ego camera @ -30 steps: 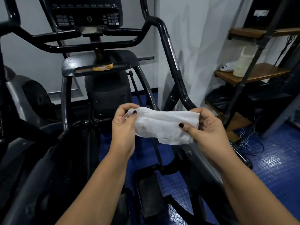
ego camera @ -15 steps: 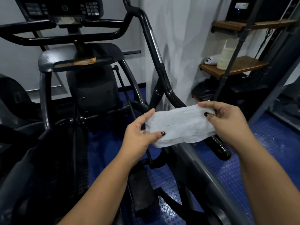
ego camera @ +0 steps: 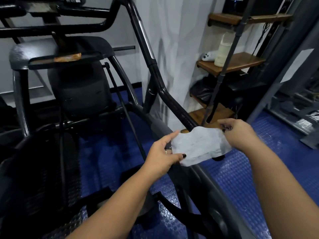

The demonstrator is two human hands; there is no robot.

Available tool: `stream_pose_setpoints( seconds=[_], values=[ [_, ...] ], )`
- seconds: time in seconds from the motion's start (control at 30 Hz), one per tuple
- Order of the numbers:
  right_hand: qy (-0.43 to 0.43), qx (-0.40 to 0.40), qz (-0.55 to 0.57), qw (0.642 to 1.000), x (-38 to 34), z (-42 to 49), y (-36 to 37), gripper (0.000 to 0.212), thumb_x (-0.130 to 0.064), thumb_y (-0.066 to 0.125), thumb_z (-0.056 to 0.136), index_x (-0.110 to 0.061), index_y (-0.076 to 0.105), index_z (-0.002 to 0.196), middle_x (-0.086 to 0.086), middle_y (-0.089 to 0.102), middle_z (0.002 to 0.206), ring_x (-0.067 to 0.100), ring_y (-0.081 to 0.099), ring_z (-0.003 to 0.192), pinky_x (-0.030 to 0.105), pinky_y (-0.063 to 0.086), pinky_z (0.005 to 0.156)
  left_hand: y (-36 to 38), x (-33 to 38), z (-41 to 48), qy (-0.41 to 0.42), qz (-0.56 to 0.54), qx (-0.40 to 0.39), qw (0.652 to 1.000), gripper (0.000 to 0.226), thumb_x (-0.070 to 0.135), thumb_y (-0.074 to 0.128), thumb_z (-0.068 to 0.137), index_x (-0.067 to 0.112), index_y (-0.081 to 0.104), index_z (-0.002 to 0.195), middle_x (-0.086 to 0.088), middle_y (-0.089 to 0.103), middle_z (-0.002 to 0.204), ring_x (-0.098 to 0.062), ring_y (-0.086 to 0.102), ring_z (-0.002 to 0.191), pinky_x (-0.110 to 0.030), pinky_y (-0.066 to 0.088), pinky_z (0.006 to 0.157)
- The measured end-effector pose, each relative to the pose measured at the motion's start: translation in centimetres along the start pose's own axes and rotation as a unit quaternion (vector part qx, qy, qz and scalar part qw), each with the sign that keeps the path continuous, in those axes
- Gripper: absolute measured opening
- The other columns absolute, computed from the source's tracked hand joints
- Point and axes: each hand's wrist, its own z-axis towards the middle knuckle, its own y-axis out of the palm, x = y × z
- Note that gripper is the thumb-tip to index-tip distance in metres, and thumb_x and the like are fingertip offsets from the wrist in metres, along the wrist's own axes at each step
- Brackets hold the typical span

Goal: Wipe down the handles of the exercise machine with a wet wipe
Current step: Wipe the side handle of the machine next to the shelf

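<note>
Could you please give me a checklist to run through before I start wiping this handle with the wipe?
1. The wet wipe is spread open: ok.
2. The left hand pinches its near edge: ok.
3. The right hand pinches its far edge: ok.
4. Wipe lined up over the lower end of the handle: ok.
5. Wipe wrapped round the handle: not ok, it is held flat.
6. Wipe moist enough: cannot tell.
</note>
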Motion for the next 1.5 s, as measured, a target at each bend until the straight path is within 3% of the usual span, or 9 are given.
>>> stream_pose_setpoints(
  seconds=[0.13,0.27,0.47,0.67,0.93,1.13,1.27,1.37,1.5],
  values=[
    [-0.069,0.091,-0.037,0.993,-1.5,-1.6,0.7,0.035,-0.027,0.040,0.102,-0.011,0.058,0.128,0.017,0.051,0.127,0.036,0.051,0.109,0.040,0.044,0.090,-0.3,-0.5,0.0,0.000,0.000,0.014,1.000,0.075,-0.014,0.070,0.078,0.026,0.052,0.139,0.005,0.075,0.104,-0.033,0.072,0.091,-0.038,0.060,0.078],
    [-0.073,0.009,-0.101,0.992,-3.6,-3.7,2.9,0.054,-0.056,0.037,0.098,-0.007,0.054,0.112,0.015,0.061,0.107,0.029,0.053,0.089,0.035,0.038,0.072,-0.5,-0.5,-0.2,0.016,-0.002,0.012,1.000,0.073,-0.013,0.069,0.080,0.027,0.050,0.138,0.024,0.073,0.091,-0.029,0.072,0.091,-0.042,0.057,0.089],
    [-0.072,0.000,-0.243,0.967,-4.3,-3.0,6.4,0.053,-0.047,0.048,0.097,-0.002,0.040,0.125,0.014,0.056,0.121,0.032,0.061,0.105,0.034,0.040,0.066,-1.6,-0.8,-0.8,0.018,-0.021,0.065,0.997,0.056,-0.007,0.064,0.088,0.021,0.053,0.135,0.009,0.060,0.129,-0.034,0.067,0.098,-0.025,0.059,0.074],
    [-0.013,-0.082,-0.151,0.985,-6.1,1.0,6.4,0.038,-0.037,0.054,0.094,-0.004,0.046,0.111,0.009,0.058,0.096,0.031,0.054,0.084,0.034,0.040,0.068,-3.3,-1.2,-1.2,0.013,-0.005,0.115,0.993,0.039,0.000,0.062,0.091,0.020,0.061,0.125,0.008,0.064,0.123,-0.020,0.072,0.095,-0.032,0.059,0.079],
    [0.003,-0.271,0.083,0.959,-5.1,3.6,4.4,0.097,-0.080,0.052,0.075,-0.005,0.047,0.136,0.008,0.058,0.126,0.028,0.057,0.114,0.043,0.046,0.099,-3.6,-1.3,-2.0,-0.006,0.013,0.120,0.993,0.022,0.002,0.058,0.095,0.015,0.067,0.110,-0.003,0.072,0.110,-0.014,0.072,0.084,-0.030,0.056,0.076],
    [0.032,-0.256,0.128,0.958,-2.4,2.5,4.6,0.109,-0.087,0.041,0.072,-0.002,0.044,0.141,0.017,0.051,0.141,0.033,0.052,0.125,0.048,0.042,0.106,-2.8,-1.5,-2.1,-0.017,-0.001,0.110,0.994,0.015,0.006,0.061,0.094,0.015,0.068,0.104,-0.005,0.073,0.103,-0.011,0.070,0.079,-0.027,0.054,0.071],
    [0.019,-0.215,0.106,0.971,-1.9,0.3,4.2,0.080,-0.065,0.030,0.094,0.000,0.047,0.138,0.021,0.051,0.138,0.037,0.048,0.127,0.046,0.036,0.110,-2.2,-1.8,-2.1,-0.030,-0.006,0.095,0.995,0.016,0.005,0.059,0.095,0.015,0.068,0.103,-0.002,0.075,0.097,-0.012,0.070,0.079,-0.023,0.054,0.068],
    [0.000,-0.137,0.061,0.989,-1.4,-1.1,4.4,0.054,-0.034,0.020,0.107,0.005,0.050,0.129,0.029,0.055,0.127,0.041,0.051,0.117,0.041,0.039,0.094,-1.9,-2.0,-2.2,-0.040,-0.006,0.090,0.995,0.017,0.005,0.057,0.096,0.014,0.068,0.104,-0.001,0.075,0.096,-0.012,0.070,0.079,-0.022,0.055,0.067],
    [0.013,-0.001,0.042,0.999,-0.3,-3.5,5.6,0.051,-0.041,0.020,0.105,-0.003,0.050,0.119,0.022,0.061,0.111,0.037,0.056,0.104,0.036,0.039,0.077,-1.8,-1.9,-2.0,-0.048,-0.012,0.098,0.994,0.017,0.009,0.053,0.099,0.013,0.068,0.105,-0.004,0.075,0.098,-0.014,0.069,0.080,-0.023,0.054,0.069]
  ],
)
